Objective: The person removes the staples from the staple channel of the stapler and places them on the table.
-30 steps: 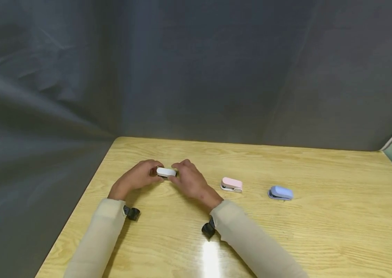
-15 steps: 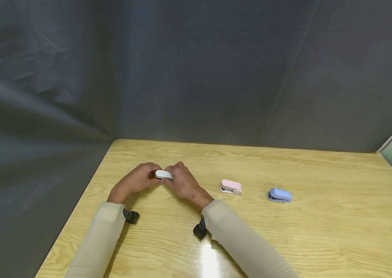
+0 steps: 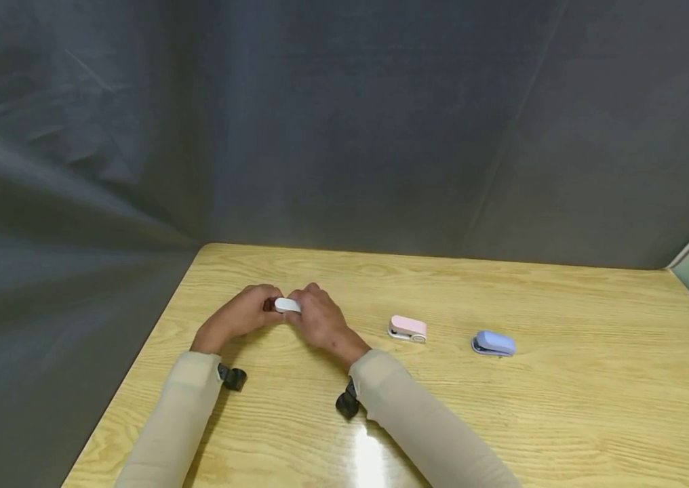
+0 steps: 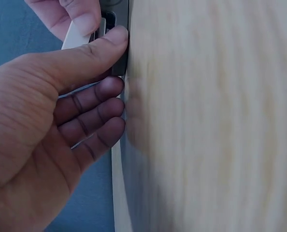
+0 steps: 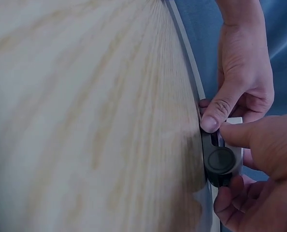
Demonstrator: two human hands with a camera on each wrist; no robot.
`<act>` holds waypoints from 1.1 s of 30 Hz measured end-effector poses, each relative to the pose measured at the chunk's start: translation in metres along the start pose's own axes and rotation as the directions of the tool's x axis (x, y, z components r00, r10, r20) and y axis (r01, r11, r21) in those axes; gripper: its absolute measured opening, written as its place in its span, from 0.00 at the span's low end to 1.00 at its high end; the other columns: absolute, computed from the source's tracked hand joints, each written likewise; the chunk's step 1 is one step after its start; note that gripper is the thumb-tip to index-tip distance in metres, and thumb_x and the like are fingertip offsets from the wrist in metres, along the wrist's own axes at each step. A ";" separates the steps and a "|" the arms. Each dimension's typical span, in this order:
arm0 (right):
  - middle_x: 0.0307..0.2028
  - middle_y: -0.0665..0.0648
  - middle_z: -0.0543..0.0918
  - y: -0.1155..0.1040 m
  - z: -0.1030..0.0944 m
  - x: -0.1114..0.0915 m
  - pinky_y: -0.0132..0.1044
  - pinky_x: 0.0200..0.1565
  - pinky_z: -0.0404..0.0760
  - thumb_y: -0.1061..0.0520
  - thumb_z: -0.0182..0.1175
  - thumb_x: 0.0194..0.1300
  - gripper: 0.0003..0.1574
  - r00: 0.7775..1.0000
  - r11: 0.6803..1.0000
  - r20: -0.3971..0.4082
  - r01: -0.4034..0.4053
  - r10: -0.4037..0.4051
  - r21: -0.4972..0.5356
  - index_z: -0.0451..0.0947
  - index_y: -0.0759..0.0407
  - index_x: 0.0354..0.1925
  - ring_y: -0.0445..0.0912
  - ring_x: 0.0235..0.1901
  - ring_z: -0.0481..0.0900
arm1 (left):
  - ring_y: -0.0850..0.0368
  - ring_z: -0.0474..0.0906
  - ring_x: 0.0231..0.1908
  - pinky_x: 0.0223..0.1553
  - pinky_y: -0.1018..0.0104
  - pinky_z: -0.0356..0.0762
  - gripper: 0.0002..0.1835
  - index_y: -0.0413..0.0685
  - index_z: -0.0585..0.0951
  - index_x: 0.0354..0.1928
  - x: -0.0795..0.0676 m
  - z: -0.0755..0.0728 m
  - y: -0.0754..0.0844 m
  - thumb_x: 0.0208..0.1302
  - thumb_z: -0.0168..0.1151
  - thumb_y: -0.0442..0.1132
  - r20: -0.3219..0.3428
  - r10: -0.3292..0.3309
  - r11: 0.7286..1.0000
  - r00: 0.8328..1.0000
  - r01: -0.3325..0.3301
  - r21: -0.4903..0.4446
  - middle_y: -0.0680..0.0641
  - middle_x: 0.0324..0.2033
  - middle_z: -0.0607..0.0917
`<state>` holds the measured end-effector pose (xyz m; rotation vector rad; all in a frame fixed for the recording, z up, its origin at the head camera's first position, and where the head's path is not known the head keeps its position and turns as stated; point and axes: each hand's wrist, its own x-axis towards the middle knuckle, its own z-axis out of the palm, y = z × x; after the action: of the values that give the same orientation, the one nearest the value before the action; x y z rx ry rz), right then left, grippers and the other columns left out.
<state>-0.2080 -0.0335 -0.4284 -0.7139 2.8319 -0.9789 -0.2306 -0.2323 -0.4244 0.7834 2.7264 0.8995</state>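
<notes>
A: Where's the white stapler (image 3: 287, 305)?

B: Between both sets of fingers. The left hand (image 3: 243, 313) pinches the end on its side, thumb (image 4: 93, 56) along the dark base (image 4: 119, 66). The right hand (image 3: 320, 318) grips the other end, its fingers curled about the round hinge (image 5: 220, 160).

A: So both are grasping it. Is it down on the counter (image 3: 564, 407)?

B: The base is right by the surface under the fingers, but I can't tell whether it touches or hovers slightly.

A: What worries you?

B: The left thumb, mostly. Its tip lies just beside the slot under the white top (image 4: 75, 39). If the right fingers squeeze that top down, I think skin could get nipped.

A: And if they pull instead?

B: Uneven force, I'd say. Should one hand twist while the other merely steadies, the smooth casing could slide out of the fingers, or the hinge could be strained.

A: The other two?

B: The pink stapler (image 3: 407, 328) lies to the right of the right fingers, apart from them; the blue stapler (image 3: 494, 343) is farther out that way. Neither is touched. A careless outward swing could clip the pink one, since it's nearest the right sleeve (image 3: 424, 420).
</notes>
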 end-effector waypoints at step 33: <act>0.49 0.58 0.82 0.012 -0.011 -0.007 0.45 0.51 0.78 0.57 0.61 0.76 0.14 0.999 0.985 -0.033 -0.006 0.012 0.175 0.78 0.61 0.56 0.49 0.48 0.79 | 0.57 0.71 0.27 0.31 0.62 0.71 0.07 0.44 0.83 0.34 0.009 -0.005 0.008 0.62 0.74 0.33 0.044 -0.007 0.999 0.999 0.009 -0.050 0.49 0.28 0.81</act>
<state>-0.2089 -0.0155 -0.4270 -0.6714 2.7292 -1.2310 -0.2360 -0.2247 -0.4157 0.7726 2.6567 0.9346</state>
